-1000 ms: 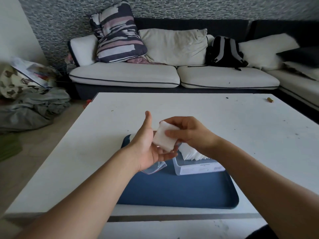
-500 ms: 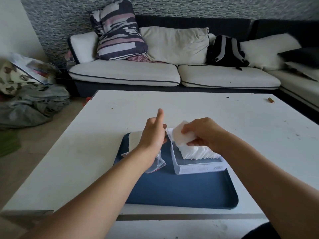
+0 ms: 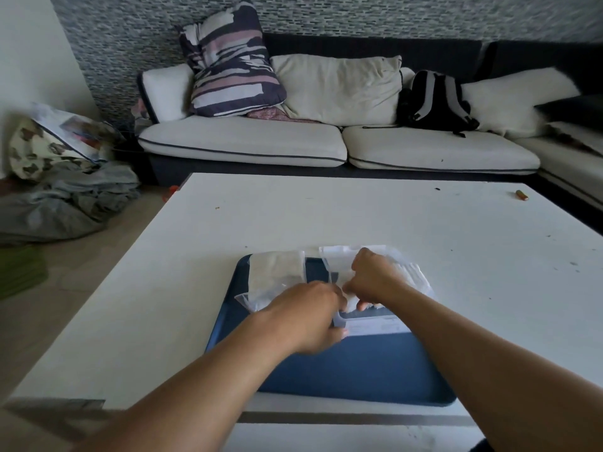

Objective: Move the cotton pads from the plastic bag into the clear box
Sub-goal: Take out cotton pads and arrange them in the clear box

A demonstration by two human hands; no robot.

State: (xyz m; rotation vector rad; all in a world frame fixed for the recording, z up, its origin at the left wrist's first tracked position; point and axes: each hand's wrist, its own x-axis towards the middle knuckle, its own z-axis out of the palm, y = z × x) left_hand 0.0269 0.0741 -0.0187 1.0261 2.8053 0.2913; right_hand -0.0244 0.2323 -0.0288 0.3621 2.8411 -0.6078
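— Where are the cotton pads (image 3: 409,278)?
— In the clear box (image 3: 375,326) on the blue tray (image 3: 359,370). Right hand (image 3: 372,275) presses them, fingers curled; left hand (image 3: 306,318) grips the box's corner, plastic bag (image 3: 274,275) beside it

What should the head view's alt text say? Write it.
Both hands, left and right, press cotton pads into a clear box on a blue tray. A plastic bag of pads lies left of it, on a white table.
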